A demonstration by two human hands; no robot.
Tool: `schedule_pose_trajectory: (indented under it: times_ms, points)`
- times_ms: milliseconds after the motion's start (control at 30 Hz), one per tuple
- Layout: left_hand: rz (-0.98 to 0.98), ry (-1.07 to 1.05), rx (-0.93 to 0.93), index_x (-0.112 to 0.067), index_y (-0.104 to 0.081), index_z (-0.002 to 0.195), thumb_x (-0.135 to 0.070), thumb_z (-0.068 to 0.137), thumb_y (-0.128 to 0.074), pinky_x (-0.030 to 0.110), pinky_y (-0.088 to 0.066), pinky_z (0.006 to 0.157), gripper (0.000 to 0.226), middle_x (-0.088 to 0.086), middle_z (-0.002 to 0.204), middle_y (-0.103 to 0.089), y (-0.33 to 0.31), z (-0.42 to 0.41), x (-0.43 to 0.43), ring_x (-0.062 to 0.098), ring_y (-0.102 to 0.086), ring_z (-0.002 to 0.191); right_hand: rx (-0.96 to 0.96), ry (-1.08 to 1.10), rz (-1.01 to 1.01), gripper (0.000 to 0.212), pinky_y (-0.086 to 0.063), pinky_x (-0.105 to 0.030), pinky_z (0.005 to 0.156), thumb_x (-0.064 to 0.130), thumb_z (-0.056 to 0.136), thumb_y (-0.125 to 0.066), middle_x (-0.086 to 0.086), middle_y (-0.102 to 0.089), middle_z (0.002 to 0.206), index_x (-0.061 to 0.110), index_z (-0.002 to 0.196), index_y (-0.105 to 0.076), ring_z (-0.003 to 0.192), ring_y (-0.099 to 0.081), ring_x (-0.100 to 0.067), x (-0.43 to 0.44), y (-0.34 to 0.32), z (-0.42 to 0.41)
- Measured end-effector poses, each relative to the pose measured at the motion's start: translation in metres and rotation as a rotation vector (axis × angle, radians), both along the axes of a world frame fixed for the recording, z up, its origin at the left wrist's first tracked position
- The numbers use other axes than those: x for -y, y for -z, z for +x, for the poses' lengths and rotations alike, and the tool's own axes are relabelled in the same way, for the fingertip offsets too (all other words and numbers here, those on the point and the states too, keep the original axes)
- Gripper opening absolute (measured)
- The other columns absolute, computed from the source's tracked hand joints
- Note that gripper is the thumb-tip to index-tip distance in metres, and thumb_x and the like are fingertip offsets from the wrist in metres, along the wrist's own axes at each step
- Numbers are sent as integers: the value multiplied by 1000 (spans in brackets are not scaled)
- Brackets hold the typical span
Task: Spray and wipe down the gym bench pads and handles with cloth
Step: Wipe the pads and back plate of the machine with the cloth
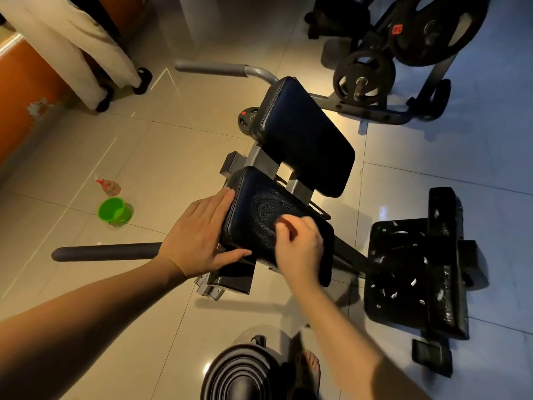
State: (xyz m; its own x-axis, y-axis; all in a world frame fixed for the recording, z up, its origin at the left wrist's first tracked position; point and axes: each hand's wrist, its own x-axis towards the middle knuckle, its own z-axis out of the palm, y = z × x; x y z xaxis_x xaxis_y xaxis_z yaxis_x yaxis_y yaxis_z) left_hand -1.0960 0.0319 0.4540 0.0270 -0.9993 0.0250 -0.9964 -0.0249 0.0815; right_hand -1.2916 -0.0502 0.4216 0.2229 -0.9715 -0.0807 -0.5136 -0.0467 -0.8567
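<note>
The gym bench has two black pads: a near pad with wet streaks on it and a far pad. My left hand lies flat against the near pad's left corner, fingers apart, thumb along the near side. My right hand is curled tight on the pad's right part, bunched on a dark cloth that is hard to tell from the pad. A dark handle sticks out to the left behind my left wrist. A grey handle runs left past the far pad. The spray bottle lies on the floor at left.
A green bucket stands beside the spray bottle. A worn black pad sits on the floor at right. Weight plates and a rack stand at the back right. A person in white trousers stands at back left. A round black object is at my feet.
</note>
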Motion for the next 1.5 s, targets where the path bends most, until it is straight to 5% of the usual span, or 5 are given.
schedule_pose_trajectory:
  times_ms: [367, 667, 933, 1233, 1500]
  points:
    - [-18, -6, -28, -7, -20, 160, -88, 84, -41, 46, -32, 118, 113, 18, 159, -38, 1, -2, 0, 35, -44, 140, -318, 94, 218, 24, -45, -28, 87, 19, 100, -61, 0, -60, 111, 16, 121, -71, 112, -60, -26, 6, 70, -100]
    - [-4, -23, -47, -7, -21, 160, -89, 83, -40, 46, -34, 118, 113, 19, 159, -38, -2, -3, 1, 35, -45, 140, 58, -264, -256, 27, -49, -18, 79, 22, 101, -58, 4, -58, 112, 16, 125, -69, 104, -52, -9, -15, -13, 6]
    - [-20, -30, -49, -8, -21, 160, -84, 81, -52, 44, -30, 119, 114, 18, 159, -38, 2, -2, 1, 36, -43, 141, -215, 254, 253, 24, -42, -29, 85, 19, 101, -59, -8, -57, 117, 14, 122, -70, 110, -59, -30, 26, 69, -72]
    - [-7, -46, -58, -11, -21, 160, -86, 80, -49, 40, -26, 118, 113, 16, 159, -39, -1, -3, 2, 33, -43, 140, 121, -187, -158, 30, -53, -19, 74, 30, 102, -58, 5, -54, 109, 17, 127, -68, 97, -55, -9, 16, -1, 15]
    - [-23, -25, -58, -9, -21, 160, -84, 81, -51, 45, -31, 120, 113, 17, 159, -38, 2, -1, 2, 33, -42, 142, -250, 262, 265, 25, -47, -38, 89, 25, 103, -56, -14, -61, 121, 13, 120, -70, 113, -59, -34, 56, 85, -70]
